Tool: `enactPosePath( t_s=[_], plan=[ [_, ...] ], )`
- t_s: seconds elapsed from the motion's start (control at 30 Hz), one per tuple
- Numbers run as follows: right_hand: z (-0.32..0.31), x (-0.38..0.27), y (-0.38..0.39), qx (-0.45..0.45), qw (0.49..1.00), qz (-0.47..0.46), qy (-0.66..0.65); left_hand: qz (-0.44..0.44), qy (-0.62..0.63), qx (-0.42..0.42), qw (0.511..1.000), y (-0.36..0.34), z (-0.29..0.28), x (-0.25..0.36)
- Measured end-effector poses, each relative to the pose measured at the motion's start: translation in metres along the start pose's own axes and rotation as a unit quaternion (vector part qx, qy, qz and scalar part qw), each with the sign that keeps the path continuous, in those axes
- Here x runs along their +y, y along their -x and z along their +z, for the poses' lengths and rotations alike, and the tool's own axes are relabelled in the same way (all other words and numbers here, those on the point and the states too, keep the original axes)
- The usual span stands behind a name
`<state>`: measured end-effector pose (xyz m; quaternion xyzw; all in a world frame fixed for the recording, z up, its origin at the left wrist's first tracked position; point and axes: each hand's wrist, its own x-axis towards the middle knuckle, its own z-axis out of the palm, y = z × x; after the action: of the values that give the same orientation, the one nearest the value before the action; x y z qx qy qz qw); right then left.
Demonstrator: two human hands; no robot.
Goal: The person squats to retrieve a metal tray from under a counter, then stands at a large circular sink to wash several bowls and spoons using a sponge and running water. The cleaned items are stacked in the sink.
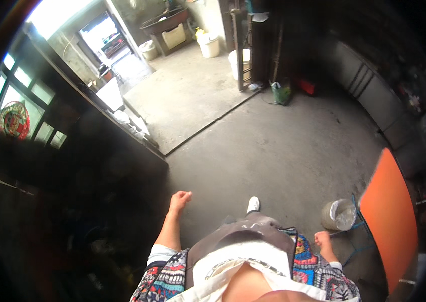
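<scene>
My left hand (180, 200) hangs forward of my body with its fingers curled, above the grey floor (208, 186) near the dark door. Nothing shows in it. At my other side, my right hand (322, 239) is closed in a loose fist, and I see nothing held there either. The nearest things to it are a round bin (339, 215) with a pale plastic liner and an orange tabletop (391, 216) on thin blue legs. One white shoe (254, 204) shows ahead of my dark, stained apron (243, 229).
A dark door (117, 146) with glass panes stands open at the left. Across the floor runs a dark threshold strip (213, 123). Beyond it are a sink (165, 21) and white buckets (210, 46). A green container (280, 93) stands by the doorway; grey cabinets (359, 75) line the right.
</scene>
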<state>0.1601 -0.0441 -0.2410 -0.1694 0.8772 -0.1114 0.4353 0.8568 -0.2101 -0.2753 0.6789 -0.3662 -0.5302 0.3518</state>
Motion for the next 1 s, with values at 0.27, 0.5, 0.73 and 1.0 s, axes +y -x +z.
enactPosePath(
  t_s=[0.27, 0.5, 0.73, 1.0],
  plan=[
    [0.088, -0.338, -0.106, -0.075, 0.945, -0.314, 0.056, -0.286, 0.213, 0.148, 0.922, 0.041, -0.061, -0.082],
    [0.199, -0.558, -0.093, -0.073, 0.889, -0.411, 0.19, -0.233, -0.026, 0.047, 0.971, -0.108, -0.078, 0.025],
    [0.233, -0.627, -0.108, -0.034, 0.907, -0.288, 0.306, -0.051, -0.057, 0.005, 0.997, -0.346, -0.171, 0.178],
    [0.263, -0.689, -0.195, -0.117, 0.97, -0.189, 0.103, 0.001, 0.07, 0.071, 0.995, -0.626, -0.192, 0.261]
  ],
)
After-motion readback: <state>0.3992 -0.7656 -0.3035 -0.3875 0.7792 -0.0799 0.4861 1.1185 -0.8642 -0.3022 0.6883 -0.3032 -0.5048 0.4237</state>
